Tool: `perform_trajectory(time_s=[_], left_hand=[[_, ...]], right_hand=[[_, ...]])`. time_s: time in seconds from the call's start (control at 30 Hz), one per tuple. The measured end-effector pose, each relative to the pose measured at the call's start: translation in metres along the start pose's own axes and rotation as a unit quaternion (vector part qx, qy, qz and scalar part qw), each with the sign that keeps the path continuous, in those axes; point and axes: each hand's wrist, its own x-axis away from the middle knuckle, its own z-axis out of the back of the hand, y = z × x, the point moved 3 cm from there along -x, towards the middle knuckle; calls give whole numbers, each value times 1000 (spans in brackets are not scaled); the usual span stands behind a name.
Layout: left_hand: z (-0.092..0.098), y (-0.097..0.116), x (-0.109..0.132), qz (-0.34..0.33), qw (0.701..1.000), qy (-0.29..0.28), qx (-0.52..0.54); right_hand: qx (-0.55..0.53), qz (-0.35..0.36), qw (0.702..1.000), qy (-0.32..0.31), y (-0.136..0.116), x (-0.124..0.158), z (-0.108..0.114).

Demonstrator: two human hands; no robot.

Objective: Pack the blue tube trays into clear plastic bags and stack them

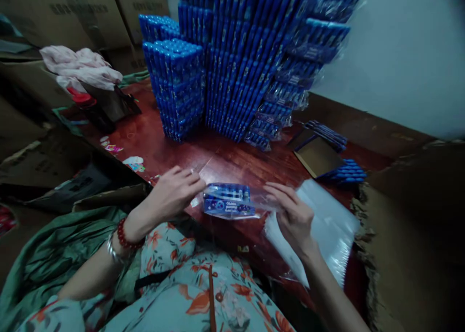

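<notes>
A small blue pack of pens (pixel 228 201) sits inside a clear plastic sleeve, held just above the near edge of the dark red table (pixel 174 143). My left hand (pixel 172 192) pinches the sleeve's left end with closed fingers. My right hand (pixel 290 213) grips the sleeve's right end, fingers curled on the plastic. Under my right hand lies a stack of clear plastic sleeves (pixel 327 230).
Tall stacks of wrapped blue pen packs (pixel 236 55) fill the back of the table, with a lower stack (pixel 178 85) to the left. An open brown box with loose blue pens (pixel 323 155) lies at the right. Pink cloth (pixel 80 65) and cardboard boxes stand at the left; a cardboard carton (pixel 414 235) at the right.
</notes>
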Motion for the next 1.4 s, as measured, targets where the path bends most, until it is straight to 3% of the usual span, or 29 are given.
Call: perform_trajectory(time_s=[0.1,0.17,0.27,0.33,0.4,0.53,0.63,0.73,0.8,0.83,0.93,1.03,1.17,1.27,1.33,1.4], left_hand=[[21,-12,-27,66,989,111,73],[19,-21,-40,109,954,191,205],[-1,-33,-53,173,836,286,436],[-19,-36,-57,204,741,318,555],[-34,-33,-57,211,671,324,633],[-53,-22,-58,208,585,337,707],[-51,-18,-63,204,538,384,722],[-41,-16,-71,187,551,403,707],[-36,-15,-76,178,566,405,696],[-34,-14,-78,175,571,403,694],[-34,-14,-80,175,578,401,689],[-35,-17,-79,178,606,399,665],[-30,-22,-76,169,682,378,603],[-25,-21,-73,173,729,372,549],[-24,-20,-70,177,734,364,545],[-26,-19,-67,177,710,367,575]], right_hand=[[-115,-86,988,62,-1,-38,0],[-188,-148,968,82,1,-55,-9],[-303,-237,919,87,11,-68,-33],[-359,-272,887,103,19,-71,-47],[-376,-281,874,127,25,-73,-56],[-370,-285,872,146,32,-74,-61],[-354,-287,877,150,33,-75,-59],[-230,-223,920,226,25,-79,-47],[-76,-100,950,285,9,-84,-37],[-3,-19,959,282,-2,-87,-35],[150,193,957,154,-32,-101,-46],[235,285,927,69,-50,-113,-62],[268,344,898,54,-61,-127,-84],[224,321,917,75,-51,-151,-84],[180,241,941,153,-27,-172,-56],[132,144,946,258,6,-185,-5]])
